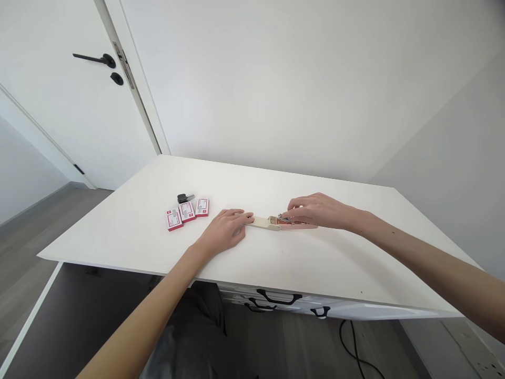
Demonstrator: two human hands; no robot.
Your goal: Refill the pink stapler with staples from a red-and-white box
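Note:
An opened stapler (263,222) lies stretched out on the white tabletop, its cream arm to the left and its pinkish part to the right. My left hand (225,230) rests on the table with its fingers closed on the stapler's cream end. Over the pinkish part, my right hand (313,209) is bent with its fingertips together at a small silvery metal piece (283,217). Whether that piece is loose or belongs to the stapler cannot be made out. Part of the pinkish side is covered by my right hand.
Three red-and-white small boxes (187,211) stand left of my left hand. Behind them lies a small black-and-silver object (184,198). Drawers with black handles (279,298) sit below the table's front edge. A black cable (355,352) runs on the floor.

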